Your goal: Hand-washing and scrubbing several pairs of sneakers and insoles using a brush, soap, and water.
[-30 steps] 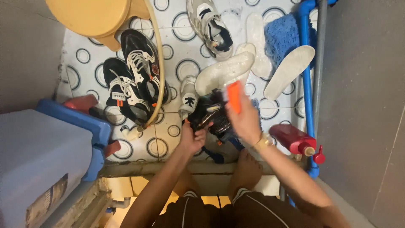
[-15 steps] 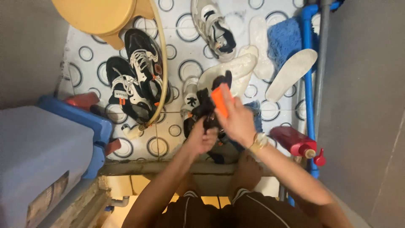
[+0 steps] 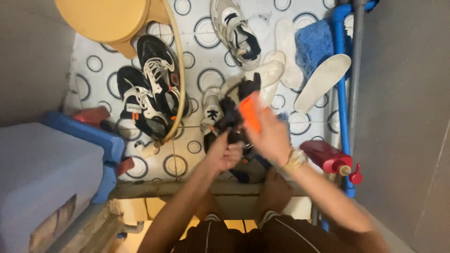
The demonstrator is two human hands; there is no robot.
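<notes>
Slippage looked the likeliest trouble: the floor (image 3: 206, 47) of patterned tiles seemed wet and soapy near its far edge, and the dark shoe (image 3: 233, 112) was gripped only at its near end, so a hard stroke might have twisted it loose and dropped it among the other shoes. The left hand (image 3: 224, 154) was curled tight around the shoe's near end, fingers pressed together. The right hand (image 3: 272, 136) was wrapped round an orange brush (image 3: 250, 111), whose head lay against the shoe's right side; blur hid the exact contact. The shoe thus sat between the hands and just beyond them, above the middle of the floor near its front step. A second risk was the yellow hose (image 3: 177, 61) lying along the left, touching a black-and-white pair of sneakers (image 3: 150, 93); a swinging elbow might have snagged it. The red bottle (image 3: 328, 159) lay by the right edge, just beside the right wrist, and could have been knocked. White insoles (image 3: 321, 82) and a blue cloth (image 3: 314, 42) rested near the far right corner, well apart from the hands.
</notes>
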